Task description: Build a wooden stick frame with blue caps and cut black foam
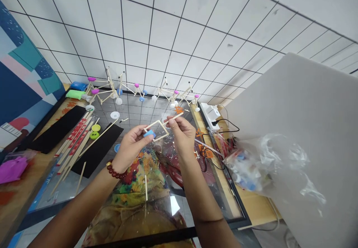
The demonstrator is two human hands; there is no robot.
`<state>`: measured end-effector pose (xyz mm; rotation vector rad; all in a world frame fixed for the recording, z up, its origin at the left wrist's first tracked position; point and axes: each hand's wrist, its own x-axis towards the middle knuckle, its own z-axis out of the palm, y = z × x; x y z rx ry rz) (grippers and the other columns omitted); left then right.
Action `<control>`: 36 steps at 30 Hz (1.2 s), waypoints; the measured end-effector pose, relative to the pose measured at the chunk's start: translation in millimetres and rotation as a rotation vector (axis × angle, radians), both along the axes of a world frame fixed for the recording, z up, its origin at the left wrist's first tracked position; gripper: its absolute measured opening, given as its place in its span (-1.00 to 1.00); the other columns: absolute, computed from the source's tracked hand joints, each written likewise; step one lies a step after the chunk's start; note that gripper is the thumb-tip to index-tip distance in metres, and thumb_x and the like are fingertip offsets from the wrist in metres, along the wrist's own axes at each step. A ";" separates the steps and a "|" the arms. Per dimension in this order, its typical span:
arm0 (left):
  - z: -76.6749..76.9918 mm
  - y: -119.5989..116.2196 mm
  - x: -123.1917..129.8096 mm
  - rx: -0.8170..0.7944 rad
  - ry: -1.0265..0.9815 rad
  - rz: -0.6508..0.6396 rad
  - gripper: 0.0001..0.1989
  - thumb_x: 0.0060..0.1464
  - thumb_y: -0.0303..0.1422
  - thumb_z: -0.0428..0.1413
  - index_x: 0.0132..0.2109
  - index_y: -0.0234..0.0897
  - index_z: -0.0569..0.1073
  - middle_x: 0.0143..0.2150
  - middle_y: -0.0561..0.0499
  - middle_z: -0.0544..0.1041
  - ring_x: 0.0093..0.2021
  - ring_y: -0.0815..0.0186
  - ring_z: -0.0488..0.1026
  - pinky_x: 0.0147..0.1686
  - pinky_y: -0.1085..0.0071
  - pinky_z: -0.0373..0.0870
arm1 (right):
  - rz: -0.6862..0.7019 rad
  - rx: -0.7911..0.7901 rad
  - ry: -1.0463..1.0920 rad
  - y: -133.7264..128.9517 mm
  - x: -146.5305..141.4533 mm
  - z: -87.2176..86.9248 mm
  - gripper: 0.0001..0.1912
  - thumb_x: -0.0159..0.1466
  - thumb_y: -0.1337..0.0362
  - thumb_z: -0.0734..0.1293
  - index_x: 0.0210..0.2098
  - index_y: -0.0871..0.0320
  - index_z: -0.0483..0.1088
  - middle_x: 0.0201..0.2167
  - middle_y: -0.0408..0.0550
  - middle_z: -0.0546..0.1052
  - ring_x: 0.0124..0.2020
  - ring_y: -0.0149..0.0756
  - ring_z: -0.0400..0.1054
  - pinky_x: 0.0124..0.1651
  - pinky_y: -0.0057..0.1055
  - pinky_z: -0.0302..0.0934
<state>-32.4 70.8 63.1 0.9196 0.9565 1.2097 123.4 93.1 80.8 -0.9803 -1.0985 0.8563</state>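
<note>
My left hand [131, 146] is closed on a small four-sided frame of pale wooden sticks [164, 126], its thumb pressing by a blue piece [149, 133] at one corner. Between the thumb and fingers of my right hand [183, 134] is a short wooden stick [178, 116]. The inner end of that stick meets or nearly touches the frame's upper right corner; I cannot tell if they are joined. Both hands are above a glass-topped table. Below them a loose wooden stick [146, 187] lies on the glass.
Stick figures with coloured round ends [137, 85] stand along the tiled wall. Bundled wooden sticks [75, 140], black sheets [107, 143] and a green tub [94, 135] lie left. On the right are a power strip [210, 115], a black cable [229, 130] and a clear plastic bag [248, 169].
</note>
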 end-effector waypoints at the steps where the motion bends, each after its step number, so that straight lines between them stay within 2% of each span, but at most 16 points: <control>1: -0.8 0.1 0.3 0.003 0.001 -0.001 -0.58 -0.14 -0.27 0.34 -0.09 -0.28 0.52 -0.16 -0.04 0.56 -0.15 0.28 0.46 -0.15 0.37 0.41 | -0.005 0.005 -0.007 0.5 0.7 -0.2 -0.87 0.13 0.17 0.43 -0.41 0.10 0.53 -0.39 -0.13 0.57 -0.40 -0.37 0.38 -0.26 -0.38 0.30; 5: -3.6 0.3 1.0 0.015 0.007 0.002 -0.59 -0.14 -0.29 0.34 -0.10 -0.28 0.52 -0.17 -0.04 0.56 -0.16 0.28 0.47 -0.15 0.36 0.40 | -0.004 0.015 -0.036 2.8 3.2 -3.1 -0.89 0.13 0.19 0.44 -0.42 0.09 0.53 -0.46 -0.17 0.54 -0.40 -0.37 0.36 -0.30 -0.41 0.27; 24: -7.8 -0.6 2.5 0.036 0.013 -0.008 -0.61 -0.11 -0.28 0.33 -0.09 -0.27 0.52 -0.18 -0.03 0.57 -0.17 0.30 0.46 -0.16 0.39 0.40 | 0.001 0.030 -0.035 4.5 4.1 -6.3 -0.89 0.14 0.19 0.44 -0.41 0.09 0.53 -0.50 -0.18 0.51 -0.46 -0.40 0.32 -0.35 -0.44 0.23; 32: -9.8 -0.3 3.1 0.032 -0.006 -0.016 -0.60 -0.09 -0.28 0.32 -0.06 -0.25 0.52 -0.17 0.00 0.55 -0.19 0.34 0.44 -0.16 0.41 0.41 | 0.016 0.024 -0.063 -1.4 2.0 2.4 -0.80 0.16 0.13 0.42 -0.25 0.07 0.55 -0.36 -0.13 0.58 -0.35 -0.35 0.40 -0.23 -0.37 0.31; 36: -8.6 1.5 2.3 0.023 -0.004 -0.010 -0.59 -0.11 -0.28 0.33 -0.07 -0.28 0.51 -0.20 -0.01 0.54 -0.21 0.33 0.44 -0.17 0.39 0.42 | 0.030 0.042 -0.062 -1.3 2.2 1.1 -0.74 0.19 0.10 0.40 -0.18 0.06 0.52 -0.30 -0.09 0.58 -0.26 -0.31 0.41 -0.17 -0.34 0.31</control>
